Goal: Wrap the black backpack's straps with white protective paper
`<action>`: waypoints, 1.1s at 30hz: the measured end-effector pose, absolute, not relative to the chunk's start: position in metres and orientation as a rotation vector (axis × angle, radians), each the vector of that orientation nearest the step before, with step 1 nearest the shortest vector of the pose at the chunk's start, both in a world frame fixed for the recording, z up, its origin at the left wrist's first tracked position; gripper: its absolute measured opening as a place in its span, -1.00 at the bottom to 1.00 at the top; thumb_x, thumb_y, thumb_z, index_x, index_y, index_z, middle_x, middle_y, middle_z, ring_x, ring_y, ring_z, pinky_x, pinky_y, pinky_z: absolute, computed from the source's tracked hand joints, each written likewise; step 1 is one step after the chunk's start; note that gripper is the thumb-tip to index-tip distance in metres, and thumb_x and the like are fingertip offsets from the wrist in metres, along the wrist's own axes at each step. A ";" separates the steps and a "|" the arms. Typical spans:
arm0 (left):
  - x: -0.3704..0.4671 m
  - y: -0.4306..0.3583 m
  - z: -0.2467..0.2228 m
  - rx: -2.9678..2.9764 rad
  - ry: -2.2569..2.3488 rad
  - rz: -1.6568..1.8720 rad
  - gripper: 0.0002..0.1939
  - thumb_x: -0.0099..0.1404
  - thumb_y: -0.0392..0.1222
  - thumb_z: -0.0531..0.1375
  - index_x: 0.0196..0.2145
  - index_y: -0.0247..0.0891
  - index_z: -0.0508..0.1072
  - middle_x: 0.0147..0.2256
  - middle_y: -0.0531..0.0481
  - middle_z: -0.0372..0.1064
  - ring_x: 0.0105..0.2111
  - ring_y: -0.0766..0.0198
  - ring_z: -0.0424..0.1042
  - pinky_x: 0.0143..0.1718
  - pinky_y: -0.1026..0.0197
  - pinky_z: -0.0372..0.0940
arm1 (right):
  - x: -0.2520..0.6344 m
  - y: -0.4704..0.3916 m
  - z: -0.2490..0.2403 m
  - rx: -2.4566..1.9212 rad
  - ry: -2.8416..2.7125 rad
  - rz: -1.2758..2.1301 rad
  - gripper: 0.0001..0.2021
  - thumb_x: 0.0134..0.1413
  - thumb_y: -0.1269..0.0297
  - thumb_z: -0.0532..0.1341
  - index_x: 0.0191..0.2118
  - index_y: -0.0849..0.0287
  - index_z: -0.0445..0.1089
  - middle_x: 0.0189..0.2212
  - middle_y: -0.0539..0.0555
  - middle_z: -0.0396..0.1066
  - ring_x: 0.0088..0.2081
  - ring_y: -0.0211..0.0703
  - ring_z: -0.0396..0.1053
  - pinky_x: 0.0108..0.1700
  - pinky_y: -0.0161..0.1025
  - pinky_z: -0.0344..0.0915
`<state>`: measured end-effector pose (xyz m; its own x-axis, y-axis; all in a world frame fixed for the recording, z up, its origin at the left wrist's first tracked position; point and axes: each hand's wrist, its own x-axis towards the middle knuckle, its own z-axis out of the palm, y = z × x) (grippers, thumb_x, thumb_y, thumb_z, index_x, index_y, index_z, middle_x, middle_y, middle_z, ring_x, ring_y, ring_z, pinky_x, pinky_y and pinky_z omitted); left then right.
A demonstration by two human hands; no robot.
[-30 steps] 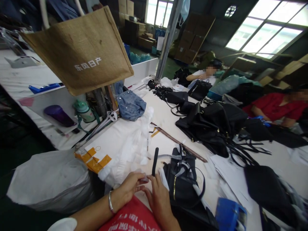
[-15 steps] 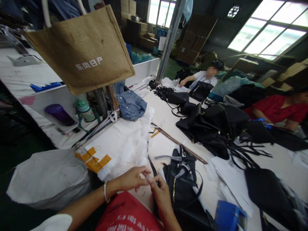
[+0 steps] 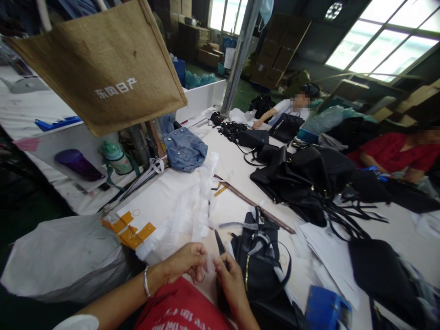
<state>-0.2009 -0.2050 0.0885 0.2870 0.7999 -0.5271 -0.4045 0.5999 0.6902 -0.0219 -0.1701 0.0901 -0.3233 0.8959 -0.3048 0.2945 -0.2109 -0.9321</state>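
My left hand (image 3: 189,262), with a silver bangle at the wrist, pinches one side of a small, clear plastic piece (image 3: 209,264). My right hand (image 3: 231,276) is closed on its other side. The piece looks like thin film; its exact kind I cannot make out. Both hands are over the table's near edge, in front of a red apron (image 3: 178,308). Just beyond my right hand a dark pointed blade (image 3: 219,243) lies on the table. A black bag (image 3: 261,270) with a gold zipper and strips of grey wrapping lies right of my right hand.
Thin white wrapping sheets (image 3: 182,215) and orange tape (image 3: 137,233) lie at the left. A blue tape dispenser (image 3: 326,308) is at the lower right. More black bags (image 3: 305,178) are piled beyond. A jute bag (image 3: 110,68) hangs upper left. Two people sit across the table.
My hands have drawn slightly apart, and more of the clear plastic shows between them. My left hand's fingers have curled in. The view has shifted a little.
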 end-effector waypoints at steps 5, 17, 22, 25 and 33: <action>-0.199 -0.202 0.084 0.482 1.010 0.829 -0.58 0.02 -0.04 0.39 -0.30 -0.28 0.30 -0.48 0.01 0.48 -0.64 0.36 0.40 -0.62 0.34 0.30 | -0.027 -0.166 0.087 -1.401 -1.475 1.684 -0.54 0.04 -0.18 0.21 -0.51 0.14 0.21 -0.66 -0.15 0.09 -0.59 -0.34 0.01 -0.55 -0.38 0.00; -0.195 -0.200 0.075 0.644 1.185 0.876 -0.55 0.20 0.19 0.17 -0.42 -0.34 0.39 -0.49 -0.04 0.50 -0.77 0.47 0.24 -0.73 0.38 0.13 | -0.027 -0.166 0.104 -1.387 -1.602 1.568 -0.64 0.02 -0.08 0.24 -0.42 0.17 0.40 -0.50 -0.02 0.38 -0.41 -0.19 0.29 -0.36 -0.33 0.22; -0.197 -0.202 0.077 0.633 1.197 0.891 -0.60 0.22 0.13 0.20 -0.23 -0.30 0.38 -0.58 0.09 0.43 -0.77 0.40 0.29 -0.74 0.38 0.10 | -0.023 -0.164 0.095 -1.457 -1.575 1.547 -0.65 0.02 -0.04 0.24 -0.52 0.15 0.33 -0.65 -0.10 0.21 -0.53 -0.26 0.15 -0.47 -0.35 0.10; -0.194 -0.202 0.081 0.615 1.098 0.898 -0.61 0.14 0.01 0.30 -0.18 -0.28 0.36 -0.38 0.01 0.52 -0.72 0.42 0.35 -0.71 0.37 0.19 | -0.025 -0.163 0.092 -1.457 -1.564 1.585 -0.64 0.03 -0.02 0.24 -0.53 0.15 0.28 -0.64 -0.11 0.17 -0.53 -0.29 0.11 -0.47 -0.36 0.07; -0.197 -0.199 0.080 0.599 1.136 0.944 -0.62 0.14 0.10 0.27 -0.39 -0.31 0.35 -0.47 0.02 0.48 -0.74 0.42 0.34 -0.72 0.37 0.18 | -0.019 -0.162 0.101 -1.378 -1.585 1.668 -0.57 0.19 -0.10 0.08 -0.15 0.20 0.36 -0.62 -0.11 0.23 -0.61 -0.31 0.08 -0.56 -0.36 0.02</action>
